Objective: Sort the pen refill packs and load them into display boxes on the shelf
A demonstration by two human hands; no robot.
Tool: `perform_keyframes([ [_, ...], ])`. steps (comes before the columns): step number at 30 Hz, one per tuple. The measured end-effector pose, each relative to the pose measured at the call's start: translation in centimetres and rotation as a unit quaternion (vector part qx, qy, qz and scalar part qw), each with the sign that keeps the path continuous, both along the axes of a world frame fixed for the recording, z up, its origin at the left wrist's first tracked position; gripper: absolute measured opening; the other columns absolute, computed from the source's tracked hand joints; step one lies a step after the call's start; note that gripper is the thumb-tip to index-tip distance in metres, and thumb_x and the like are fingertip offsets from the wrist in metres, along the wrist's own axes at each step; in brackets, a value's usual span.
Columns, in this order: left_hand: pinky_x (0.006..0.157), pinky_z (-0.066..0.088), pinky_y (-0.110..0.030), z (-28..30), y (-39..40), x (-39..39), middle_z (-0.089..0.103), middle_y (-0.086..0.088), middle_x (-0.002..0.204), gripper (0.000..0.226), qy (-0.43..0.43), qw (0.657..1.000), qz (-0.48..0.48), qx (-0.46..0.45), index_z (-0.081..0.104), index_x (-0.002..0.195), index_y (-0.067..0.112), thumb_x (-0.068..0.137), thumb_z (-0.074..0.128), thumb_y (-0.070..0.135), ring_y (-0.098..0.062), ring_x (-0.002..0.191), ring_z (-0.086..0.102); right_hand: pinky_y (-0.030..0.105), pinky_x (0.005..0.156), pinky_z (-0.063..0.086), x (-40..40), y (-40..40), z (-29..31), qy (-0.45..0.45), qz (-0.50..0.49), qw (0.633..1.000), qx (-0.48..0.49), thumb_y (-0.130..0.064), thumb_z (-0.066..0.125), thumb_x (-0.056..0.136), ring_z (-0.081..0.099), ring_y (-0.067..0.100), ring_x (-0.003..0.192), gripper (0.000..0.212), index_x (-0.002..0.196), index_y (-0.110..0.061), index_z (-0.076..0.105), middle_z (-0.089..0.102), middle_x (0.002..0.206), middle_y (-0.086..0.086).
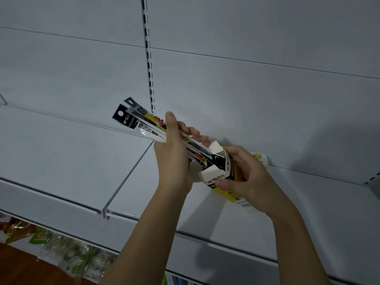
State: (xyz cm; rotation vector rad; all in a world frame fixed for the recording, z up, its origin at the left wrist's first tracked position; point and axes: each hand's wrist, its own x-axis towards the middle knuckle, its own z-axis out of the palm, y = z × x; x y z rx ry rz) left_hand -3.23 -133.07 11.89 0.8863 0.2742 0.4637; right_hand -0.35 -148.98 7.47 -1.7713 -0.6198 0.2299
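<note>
The person's left hand (174, 159) is wrapped around a bundle of long, narrow pen refill packs (139, 124) in clear plastic with black header cards, the thumb lying along the top and the fingers curled behind. The packs tilt up to the left, and their lower ends sit inside the open mouth of a small white, black and yellow cardboard display box (224, 173). The right hand (244, 177) clasps that box from the right side, the thumb pressed on its white front panel and the fingers folded over its far face. The box's white top flaps stand open. Both hands hold their things just above a pale grey metal shelf (72, 161), whose back panel carries a slotted upright strip (149, 64). On a lower level at the bottom left lie blurred green and brown packaged goods (51, 245).
</note>
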Motion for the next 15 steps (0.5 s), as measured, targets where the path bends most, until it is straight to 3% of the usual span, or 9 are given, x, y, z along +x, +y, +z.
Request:
perform_keyframes([
  [4, 0.073, 0.06, -0.044, 0.3, -0.6, -0.6, 0.068, -0.005, 0.062, 0.046, 0.025, 0.999, -0.007, 0.033, 0.054, 0.074, 0.013, 0.098, 0.046, 0.051, -0.026, 0.072, 0.074, 0.049, 0.101, 0.049, 0.0, 0.1, -0.1, 0.003, 0.004, 1.0, 0.012, -0.015, 0.083, 0.068, 0.062, 0.018, 0.114, 0.061, 0.12, -0.038, 0.06, 0.067, 0.118, -0.003],
  [9, 0.075, 0.061, -0.039, 0.6, -1.0, -0.7, 0.061, -0.004, 0.063, 0.043, 0.009, 1.0, -0.009, 0.013, 0.056, 0.077, 0.011, 0.098, 0.05, 0.048, -0.025, 0.077, 0.073, 0.051, 0.102, 0.048, 0.1, 0.2, -0.4, 0.008, 0.008, 1.0, 0.011, -0.02, 0.083, 0.067, 0.06, 0.019, 0.116, 0.064, 0.122, -0.039, 0.059, 0.066, 0.121, -0.003],
  [15, 0.08, 0.058, -0.052, 0.5, -1.3, -0.8, 0.066, 0.006, 0.074, 0.046, 0.039, 0.982, 0.03, 0.184, 0.061, 0.069, 0.027, 0.096, 0.042, 0.059, -0.001, 0.064, 0.06, 0.048, 0.097, 0.052, -0.1, 0.9, -0.5, 0.002, 0.015, 1.0, 0.008, -0.033, 0.086, 0.064, 0.063, 0.017, 0.113, 0.058, 0.114, -0.048, 0.061, 0.067, 0.118, -0.007],
])
